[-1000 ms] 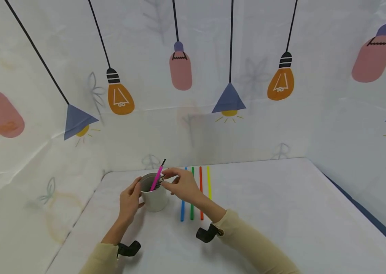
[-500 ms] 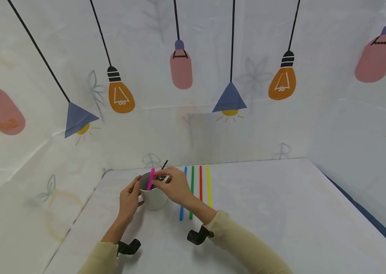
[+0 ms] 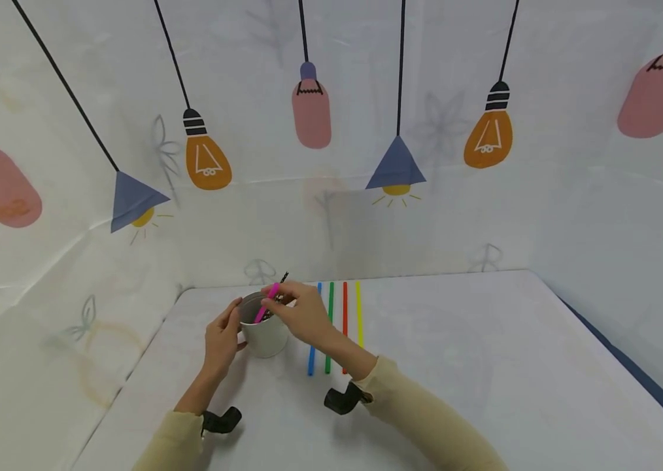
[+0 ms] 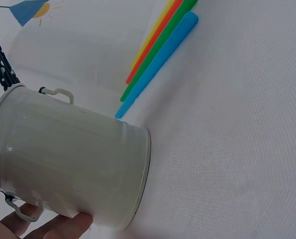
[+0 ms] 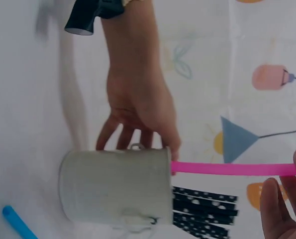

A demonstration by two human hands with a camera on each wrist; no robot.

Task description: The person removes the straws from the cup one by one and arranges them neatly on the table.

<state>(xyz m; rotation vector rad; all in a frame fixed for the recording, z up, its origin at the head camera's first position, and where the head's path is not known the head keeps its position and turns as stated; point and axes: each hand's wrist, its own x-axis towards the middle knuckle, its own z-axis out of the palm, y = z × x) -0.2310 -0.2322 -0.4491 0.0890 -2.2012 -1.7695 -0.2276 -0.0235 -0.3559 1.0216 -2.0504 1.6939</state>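
Note:
A pale metal bucket (image 3: 267,339) with small side handles stands on the white table. My left hand (image 3: 221,340) grips its left side, with the thumb near the rim and the fingers round the wall. A pink straw (image 5: 227,169) leans out of the bucket's mouth, and my right hand (image 3: 302,314) pinches it near its upper end. Beside it several black straws with white dots (image 5: 205,206) poke out of the same bucket. Their lower ends are hidden inside.
Right of the bucket, a blue straw (image 3: 311,360), a green straw (image 3: 328,364), a red straw (image 3: 345,314) and a yellow straw (image 3: 359,311) lie side by side, partly under my right forearm. A white sheet with printed lamps (image 3: 396,163) hangs behind the table.
My right hand has moved left from the bucket's right rim to the pink straw's upper end. The straw swung more upright, then tilted right again. My left hand has kept its grip.

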